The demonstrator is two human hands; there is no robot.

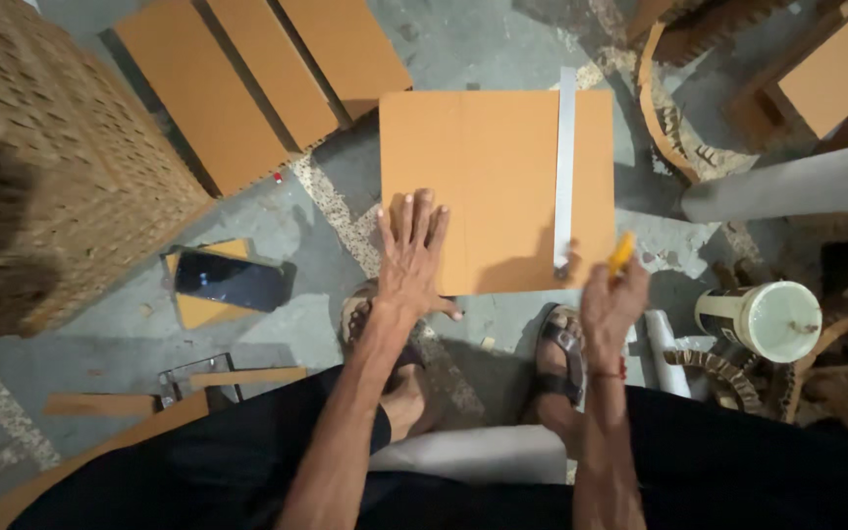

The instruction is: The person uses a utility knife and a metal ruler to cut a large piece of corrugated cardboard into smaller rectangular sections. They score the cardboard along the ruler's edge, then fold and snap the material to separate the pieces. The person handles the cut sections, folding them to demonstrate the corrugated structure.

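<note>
My left hand (412,257) lies flat, fingers spread, on the near left corner of the cardboard sheet (483,177) on the floor (326,196). My right hand (612,299) grips a yellow knife (621,252) beside the metal ruler (565,167). The sheet looks light, stiff, and apt to slide; best pinned flat.

Person seated over concrete floor (80,344), sandalled feet below. Left hand (412,257) flat, fingers spread, pressing near edge of orange cardboard sheet (473,177). Metal ruler (565,167) lying lengthwise along sheet's right side. Right hand (609,299) closed around yellow-handled cutter (621,252), held at ruler's near end. Dark phone (228,280) on small cardboard offcut, left of sheet. Three more orange panels (257,69) beyond. White tub (768,319) and grey tube (787,185) at right. Perforated cardboard stack (61,167) at far left.
</note>
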